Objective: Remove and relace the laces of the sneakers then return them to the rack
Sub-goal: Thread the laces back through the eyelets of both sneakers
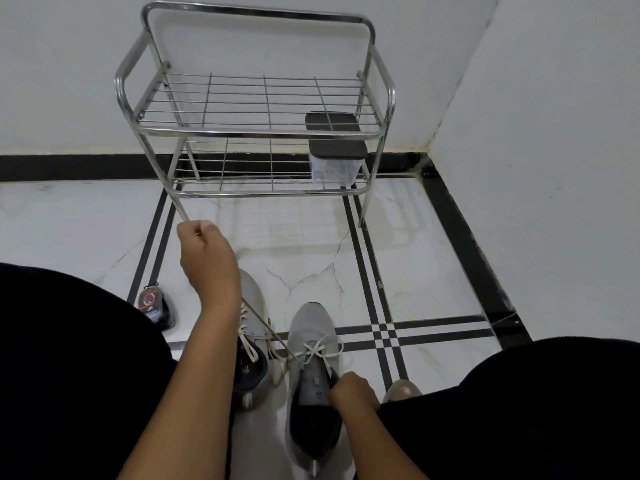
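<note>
White tiled floor, lidded tub on rack, left fingers pinching lace, right gripping sneaker.

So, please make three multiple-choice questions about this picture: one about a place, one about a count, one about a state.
1. Where does the container with the dark lid stand?
A. on the rack's top shelf
B. on the rack's lower shelf, right end
C. on the floor

2. How many grey sneakers lie on the floor?
A. one
B. two
C. three

3. What is the left hand doing?
A. resting open on the floor
B. gripping the rack
C. pulling a lace taut

Answers:
1 B: the container sits on the lower shelf of the rack.
2 B: the left sneaker and the right sneaker stand side by side.
3 C: the left hand pinches the lace, which runs straight to the right sneaker, held by the right hand.
</note>
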The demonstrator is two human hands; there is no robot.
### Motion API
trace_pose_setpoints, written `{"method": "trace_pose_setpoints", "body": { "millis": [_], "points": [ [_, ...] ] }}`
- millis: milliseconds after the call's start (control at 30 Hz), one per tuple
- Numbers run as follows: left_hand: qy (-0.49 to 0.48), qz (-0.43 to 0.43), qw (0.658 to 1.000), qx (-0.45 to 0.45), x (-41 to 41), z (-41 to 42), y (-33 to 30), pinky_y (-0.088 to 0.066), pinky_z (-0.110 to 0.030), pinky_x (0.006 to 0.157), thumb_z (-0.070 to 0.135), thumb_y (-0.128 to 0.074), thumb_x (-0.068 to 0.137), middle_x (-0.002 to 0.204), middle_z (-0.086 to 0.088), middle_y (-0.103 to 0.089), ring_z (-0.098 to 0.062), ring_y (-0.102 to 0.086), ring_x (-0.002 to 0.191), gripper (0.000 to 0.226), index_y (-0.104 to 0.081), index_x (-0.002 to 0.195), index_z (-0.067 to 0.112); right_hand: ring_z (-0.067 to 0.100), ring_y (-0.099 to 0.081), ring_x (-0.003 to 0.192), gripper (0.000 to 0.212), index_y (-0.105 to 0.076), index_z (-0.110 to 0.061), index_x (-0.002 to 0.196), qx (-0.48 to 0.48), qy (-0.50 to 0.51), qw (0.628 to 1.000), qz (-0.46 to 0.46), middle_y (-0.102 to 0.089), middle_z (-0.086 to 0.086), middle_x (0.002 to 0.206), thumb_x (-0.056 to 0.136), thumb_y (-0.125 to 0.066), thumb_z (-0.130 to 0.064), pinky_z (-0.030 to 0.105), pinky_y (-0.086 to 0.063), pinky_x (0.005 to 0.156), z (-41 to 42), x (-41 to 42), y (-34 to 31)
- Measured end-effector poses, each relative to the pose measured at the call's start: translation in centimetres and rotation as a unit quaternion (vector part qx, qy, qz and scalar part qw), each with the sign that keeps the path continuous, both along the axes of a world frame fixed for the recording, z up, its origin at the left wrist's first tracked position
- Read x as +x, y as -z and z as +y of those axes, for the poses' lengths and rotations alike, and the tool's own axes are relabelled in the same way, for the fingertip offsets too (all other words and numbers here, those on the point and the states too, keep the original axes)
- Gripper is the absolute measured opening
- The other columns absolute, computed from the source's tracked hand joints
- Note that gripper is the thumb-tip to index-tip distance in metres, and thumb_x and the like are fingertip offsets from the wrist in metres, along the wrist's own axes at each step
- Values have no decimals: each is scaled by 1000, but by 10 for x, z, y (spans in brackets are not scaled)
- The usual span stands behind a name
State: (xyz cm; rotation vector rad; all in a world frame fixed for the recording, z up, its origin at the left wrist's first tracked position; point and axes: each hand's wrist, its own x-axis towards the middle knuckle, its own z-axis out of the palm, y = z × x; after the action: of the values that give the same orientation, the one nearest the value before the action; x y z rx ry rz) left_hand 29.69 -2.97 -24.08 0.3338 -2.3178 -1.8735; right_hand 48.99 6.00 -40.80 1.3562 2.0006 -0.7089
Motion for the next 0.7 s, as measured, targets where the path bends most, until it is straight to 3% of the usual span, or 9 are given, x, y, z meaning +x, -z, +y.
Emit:
{"method": "trace_pose_setpoints", "body": {
  "millis": [100,200,267,400,433,467,567,633,700],
  "points": [
    [199,-25,964,-175,22,12,37,-43,-29,58,41,-44,98,70,4,-56,-15,-54,63,23,-50,92,19,21,-57,117,31,-58,-18,123,-1,-1,1000,1,-58,3,128,96,-44,-21,32,-47,88,0,-3,0],
    [383,-101,825,-403,74,15,126,-49,-31,70,30,-43,98,87,-6,-66,-25,-63,81,23,-60,93,16,21,-57,117,31,-58,-18,124,5,-13,1000,0,-58,3,129,97,-42,-20,32,-47,89,0,-3,-1],
    [409,-152,777,-454,106,3,167,-49,-34,79,31,-40,97,106,-9,-66,-28,-62,100,25,-61,100,16,21,-56,117,32,-58,-18,125,4,-11,1000,-2,-57,3,129,97,-41,-20,32,-47,89,0,-2,1],
    [410,-171,743,-501,116,-5,182,-50,-35,83,28,-39,98,111,-8,-65,-27,-63,104,27,-61,105,14,20,-57,117,30,-58,-18,123,-4,-1,1000,-4,-58,3,128,96,-44,-19,31,-46,87,1,-1,1],
    [393,-164,758,-494,112,-3,176,-50,-35,81,26,-40,97,109,-9,-66,-28,-63,103,27,-63,103,14,21,-57,117,30,-58,-18,123,-7,3,1000,-4,-58,3,128,96,-45,-19,31,-46,87,2,-1,2],
    [353,-158,802,-455,105,0,171,-49,-36,79,26,-39,97,105,-11,-66,-30,-63,99,28,-64,99,12,21,-57,117,30,-58,-17,124,-8,9,1000,-4,-58,3,129,96,-45,-19,31,-46,87,3,0,1],
    [111,-196,960,-167,76,5,148,-50,-40,74,21,-37,95,91,-19,-63,-34,-60,85,28,-58,85,6,22,-57,117,32,-57,-16,125,-13,32,999,-2,-58,5,129,95,-46,-19,32,-47,88,5,0,0],
    [11,-270,962,49,57,5,137,-50,-35,65,17,-34,91,81,-15,-61,-30,-59,75,25,-57,88,8,23,-58,116,32,-57,-15,125,-20,41,999,0,-58,5,128,95,-48,-19,33,-49,88,5,-1,0],
    [38,-288,954,77,57,3,134,-48,-34,65,20,-33,91,80,-20,-59,-31,-58,77,25,-52,89,3,22,-58,114,31,-57,-16,124,-24,47,999,3,-59,4,126,94,-49,-20,32,-48,85,4,-3,-2]
  ]
}}
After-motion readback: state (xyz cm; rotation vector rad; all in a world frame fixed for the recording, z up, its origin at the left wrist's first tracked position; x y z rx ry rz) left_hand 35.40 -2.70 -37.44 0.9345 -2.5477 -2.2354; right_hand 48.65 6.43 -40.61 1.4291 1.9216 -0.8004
